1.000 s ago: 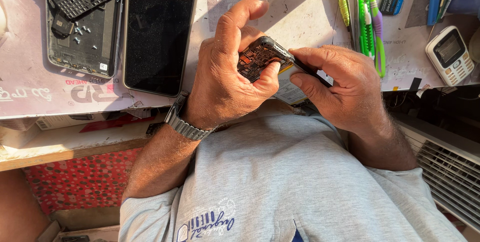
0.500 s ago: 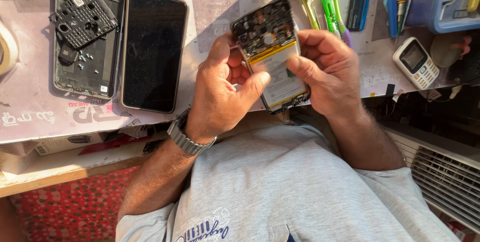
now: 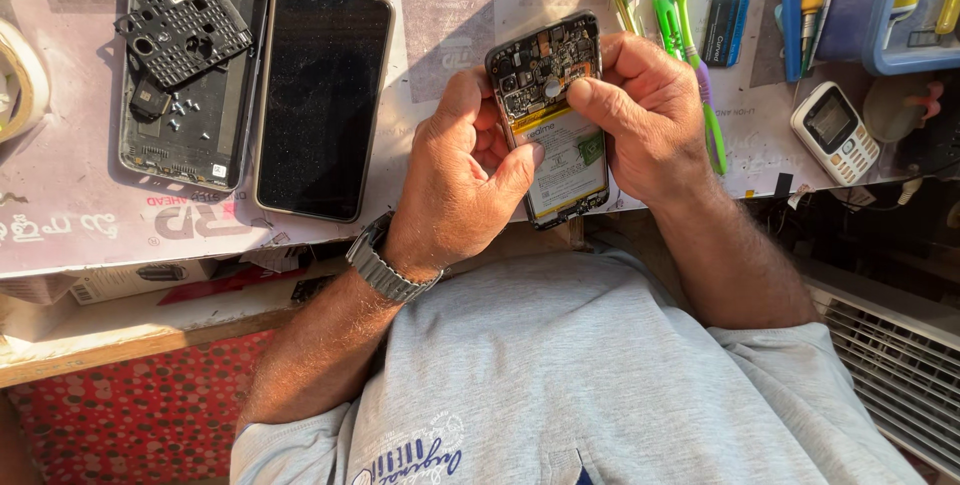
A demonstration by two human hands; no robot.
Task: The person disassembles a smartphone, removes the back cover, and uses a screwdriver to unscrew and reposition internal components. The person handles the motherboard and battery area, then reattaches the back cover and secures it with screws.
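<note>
An opened smartphone (image 3: 556,115) with its back cover off shows a dark circuit board at the top and a pale battery below. My left hand (image 3: 462,185) grips its left edge, thumb resting on the battery. Gripping the right edge is my right hand (image 3: 645,115), whose thumb presses on the circuit board near the top. The phone is held just above the work mat's (image 3: 440,15) near edge.
On the mat at left lie a black smartphone (image 3: 322,95) face up, a back cover (image 3: 185,65) with a loose black plastic plate (image 3: 185,30) and small screws. Green toothbrush (image 3: 695,55), tweezers and screwdrivers lie at the right, next to a small white keypad phone (image 3: 835,132). Tape roll (image 3: 18,80) at far left.
The opened phone has turned from edge-on to lying flat facing me. My right thumb has come onto the circuit board and my left thumb onto the battery.
</note>
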